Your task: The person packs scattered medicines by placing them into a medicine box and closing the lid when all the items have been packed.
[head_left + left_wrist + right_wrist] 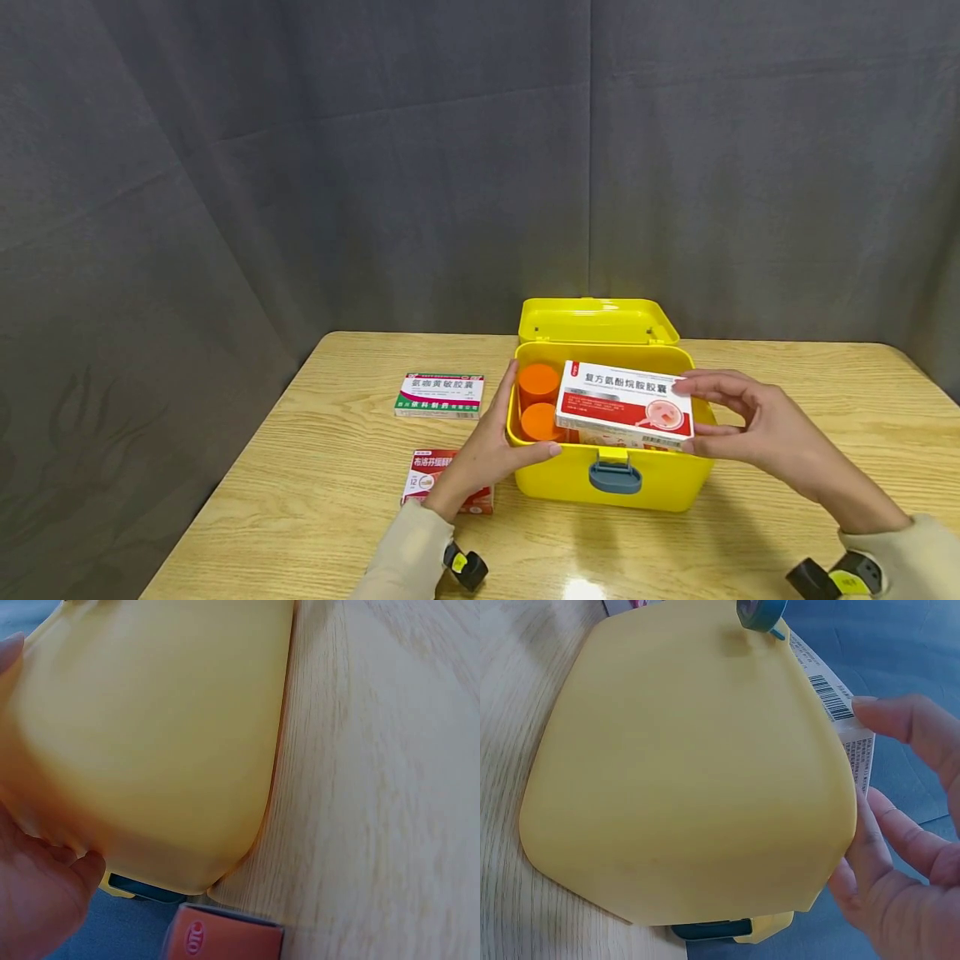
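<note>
Wood table (315, 467) below; pinching box (615, 406) at its 3 o'clock end with nearer, right hand (772, 423); box towards 9 from there, long axis near nine-to-three, over case (551, 475); left hand (483, 450) spread against case at 9; grey curtain (375, 167) beyond, at 12.

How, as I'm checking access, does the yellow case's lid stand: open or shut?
Open: the lid is tipped back behind the yellow case, and two orange tops show inside.
</note>
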Demonstrator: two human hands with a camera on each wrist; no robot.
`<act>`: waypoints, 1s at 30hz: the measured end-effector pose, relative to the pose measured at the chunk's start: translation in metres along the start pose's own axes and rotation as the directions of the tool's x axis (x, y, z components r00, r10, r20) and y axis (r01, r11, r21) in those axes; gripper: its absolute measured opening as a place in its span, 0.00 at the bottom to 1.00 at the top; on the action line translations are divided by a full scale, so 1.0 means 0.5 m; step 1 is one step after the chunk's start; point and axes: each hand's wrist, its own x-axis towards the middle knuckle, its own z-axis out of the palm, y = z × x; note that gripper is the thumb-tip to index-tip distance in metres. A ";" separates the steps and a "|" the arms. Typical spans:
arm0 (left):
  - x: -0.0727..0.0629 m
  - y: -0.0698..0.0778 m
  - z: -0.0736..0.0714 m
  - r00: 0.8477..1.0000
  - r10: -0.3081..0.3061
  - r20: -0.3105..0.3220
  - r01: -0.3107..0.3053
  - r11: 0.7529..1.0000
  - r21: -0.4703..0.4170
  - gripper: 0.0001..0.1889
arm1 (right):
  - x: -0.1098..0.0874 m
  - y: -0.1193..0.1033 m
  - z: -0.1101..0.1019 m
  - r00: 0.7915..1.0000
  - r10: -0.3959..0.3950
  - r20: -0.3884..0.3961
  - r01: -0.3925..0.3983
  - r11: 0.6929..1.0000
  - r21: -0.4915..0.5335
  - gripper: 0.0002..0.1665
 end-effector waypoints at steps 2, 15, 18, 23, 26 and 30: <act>0.000 0.000 0.000 1.000 0.002 0.000 -0.002 1.000 0.001 0.56 | 0.001 0.000 -0.002 1.000 0.017 0.004 -0.017 1.000 -0.007 0.33; 0.001 -0.001 0.001 1.000 0.004 0.000 -0.004 1.000 0.007 0.57 | 0.024 -0.017 -0.028 0.998 0.039 0.040 -0.034 0.994 -0.107 0.34; 0.001 0.000 0.001 1.000 0.004 0.001 -0.004 1.000 0.007 0.57 | 0.031 -0.021 -0.032 0.998 0.033 0.050 -0.025 0.990 -0.137 0.35; 0.000 0.000 0.001 1.000 -0.006 0.000 0.006 1.000 0.012 0.57 | 0.035 -0.023 -0.040 0.996 0.029 0.084 -0.016 0.990 -0.143 0.35; 0.000 0.001 0.001 1.000 -0.016 -0.007 0.016 0.999 0.028 0.57 | 0.035 -0.021 -0.044 0.994 0.026 0.103 -0.014 0.993 -0.118 0.35; 0.000 0.000 0.000 1.000 -0.024 -0.016 0.024 0.999 0.044 0.57 | 0.035 -0.020 -0.045 0.992 0.044 0.121 -0.031 0.994 -0.105 0.34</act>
